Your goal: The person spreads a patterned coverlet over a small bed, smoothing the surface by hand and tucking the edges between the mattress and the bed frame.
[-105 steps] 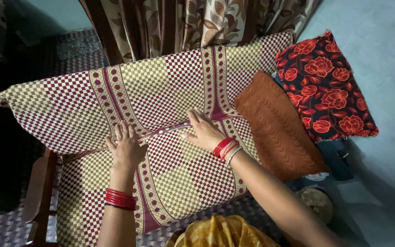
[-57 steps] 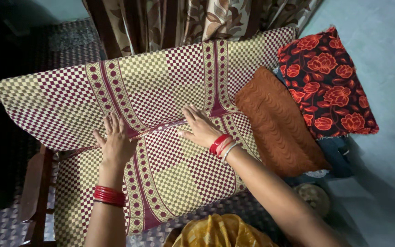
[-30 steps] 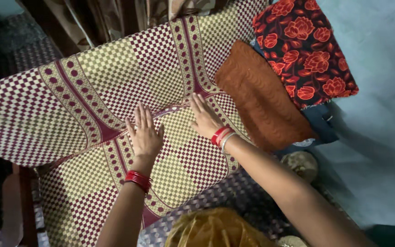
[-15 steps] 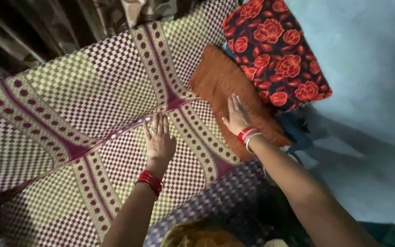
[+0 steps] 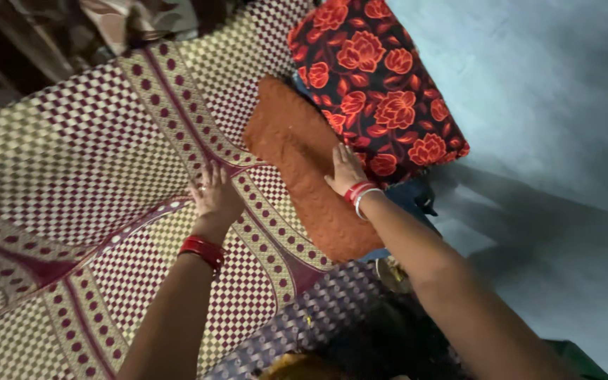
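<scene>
A maroon-and-cream checkered cloth [image 5: 93, 155] covers a seat and its back. My left hand [image 5: 214, 198] lies flat on this cloth near the fold between seat and back, fingers spread, holding nothing. My right hand [image 5: 345, 171] rests palm down on the right edge of a rust-brown textured cushion [image 5: 302, 162], next to a dark cushion with red flowers [image 5: 378, 84]. Red bangles ring both wrists.
Patterned brown curtains [image 5: 121, 17] hang behind the seat. A pale blue-grey floor [image 5: 550, 141] stretches to the right. Dark blue fabric [image 5: 413, 200] shows under the cushions, and a purple woven mat [image 5: 311, 317] lies at the seat's front edge.
My right hand has left the checkered cloth and moved right onto the brown cushion. My left hand slid right along the fold. The view has swung and tilted.
</scene>
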